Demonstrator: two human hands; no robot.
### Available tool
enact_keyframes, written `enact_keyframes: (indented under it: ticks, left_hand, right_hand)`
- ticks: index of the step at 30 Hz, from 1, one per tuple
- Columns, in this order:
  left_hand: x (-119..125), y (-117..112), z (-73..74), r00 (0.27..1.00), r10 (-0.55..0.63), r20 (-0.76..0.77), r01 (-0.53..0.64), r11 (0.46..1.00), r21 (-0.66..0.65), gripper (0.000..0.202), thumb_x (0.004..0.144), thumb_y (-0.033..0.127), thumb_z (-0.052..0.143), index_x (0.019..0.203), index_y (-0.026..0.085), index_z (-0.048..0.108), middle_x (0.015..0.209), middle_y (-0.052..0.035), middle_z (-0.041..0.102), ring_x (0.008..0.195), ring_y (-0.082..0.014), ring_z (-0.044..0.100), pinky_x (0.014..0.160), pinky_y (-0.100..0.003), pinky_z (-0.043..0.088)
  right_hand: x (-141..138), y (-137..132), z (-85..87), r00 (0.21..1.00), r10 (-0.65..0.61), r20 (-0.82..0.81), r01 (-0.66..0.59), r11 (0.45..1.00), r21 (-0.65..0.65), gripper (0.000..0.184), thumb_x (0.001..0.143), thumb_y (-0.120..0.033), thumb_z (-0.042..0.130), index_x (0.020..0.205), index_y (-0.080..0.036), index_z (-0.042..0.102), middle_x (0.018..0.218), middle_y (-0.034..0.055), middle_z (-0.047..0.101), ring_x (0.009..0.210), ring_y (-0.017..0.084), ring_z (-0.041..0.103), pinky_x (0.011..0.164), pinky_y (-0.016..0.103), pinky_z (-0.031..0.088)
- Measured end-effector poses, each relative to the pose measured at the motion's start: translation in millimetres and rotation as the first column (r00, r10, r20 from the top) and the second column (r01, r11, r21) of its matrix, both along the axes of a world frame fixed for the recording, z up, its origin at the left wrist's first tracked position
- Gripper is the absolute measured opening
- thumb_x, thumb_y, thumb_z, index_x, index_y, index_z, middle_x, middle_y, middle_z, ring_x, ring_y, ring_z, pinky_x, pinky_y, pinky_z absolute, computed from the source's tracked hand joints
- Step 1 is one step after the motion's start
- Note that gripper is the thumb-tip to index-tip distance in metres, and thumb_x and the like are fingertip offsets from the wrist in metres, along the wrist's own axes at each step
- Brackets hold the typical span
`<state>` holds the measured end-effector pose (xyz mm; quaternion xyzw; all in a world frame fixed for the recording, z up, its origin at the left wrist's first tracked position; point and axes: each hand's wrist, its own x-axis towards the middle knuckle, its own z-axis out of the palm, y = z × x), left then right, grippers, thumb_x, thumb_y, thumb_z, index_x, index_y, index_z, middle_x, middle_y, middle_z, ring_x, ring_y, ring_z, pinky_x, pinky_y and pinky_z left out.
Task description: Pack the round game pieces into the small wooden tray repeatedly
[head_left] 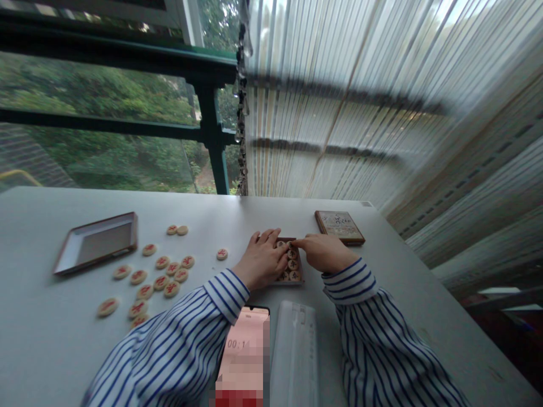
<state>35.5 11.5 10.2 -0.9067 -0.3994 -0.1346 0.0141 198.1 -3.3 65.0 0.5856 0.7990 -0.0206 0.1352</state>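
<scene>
- Near the left edge of the table (42, 339) we see an empty tray (95, 243) with a dark rim, lying flat and turned at a slant.
- Just right of the tray, the loose pieces (156, 277) lie scattered on the table: pale round discs with red marks, most in a close cluster and two more side by side toward the far edge.
- A single disc (222, 254) lies alone between that cluster and our hands.
- Our left hand (263, 260) lies on the left part of the small box (301, 270), near the middle of the table. Its grip is released, with the fingers stretched flat over what is inside and closed round nothing.
- The packed discs (292, 264) sit in a row along the uncovered right side of the small box, touching one another.
- Our right hand (324, 252) meets the box from the right, with thumb and forefinger drawn together at its far corner. We cannot tell whether this grip is clasping a disc or only touching one.
- Toward the far right corner lies a flat printed box (339, 226), apart from the hands.
- At the near edge, between our striped sleeves, a phone (246, 350) lies face up, and a white case (296, 353) is just to its right.
</scene>
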Motion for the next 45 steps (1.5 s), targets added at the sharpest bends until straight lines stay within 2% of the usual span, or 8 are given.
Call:
enact_keyframes:
  ticks: [17, 31, 45]
  left_hand:
    - [0.0, 0.0, -0.2, 0.999, -0.034, -0.001, 0.034, 0.999, 0.018, 0.037, 0.084, 0.037, 0.032, 0.115, 0.028, 0.049, 0.131, -0.0115, 0.038, 0.118, -0.0275, 0.034, 0.093, -0.049, 0.026]
    - [-0.1, -0.4, 1.9, 1.0, -0.025, -0.004, 0.025, 0.999, -0.024, 0.036, 0.084, 0.037, 0.033, 0.116, 0.029, 0.048, 0.131, -0.0089, 0.038, 0.118, -0.0267, 0.033, 0.094, -0.049, 0.025]
    - [-1.3, 0.0, 1.2, 1.0, -0.018, -0.003, 0.018, 1.0, -0.004, 0.037, 0.085, 0.038, 0.031, 0.116, 0.029, 0.049, 0.13, -0.0095, 0.039, 0.118, -0.0275, 0.034, 0.094, -0.049, 0.025]
  right_hand:
    - [-0.1, -0.7, 0.7, 1.0, 0.018, 0.005, -0.018, 1.0, 0.01, 0.037, 0.079, -0.019, 0.031, 0.106, -0.028, 0.056, 0.097, 0.0088, 0.061, 0.087, 0.024, 0.058, 0.065, 0.035, 0.043]
    - [0.4, -0.5, 1.7, 1.0, 0.008, 0.012, -0.008, 1.0, -0.004, 0.038, 0.079, -0.018, 0.031, 0.108, -0.028, 0.055, 0.098, 0.0089, 0.061, 0.088, 0.024, 0.058, 0.065, 0.035, 0.043]
    - [1.9, 1.2, -0.6, 1.0, -0.011, 0.01, 0.011, 1.0, 0.006, 0.038, 0.081, -0.018, 0.031, 0.11, -0.027, 0.053, 0.098, 0.0088, 0.061, 0.088, 0.023, 0.058, 0.067, 0.034, 0.042]
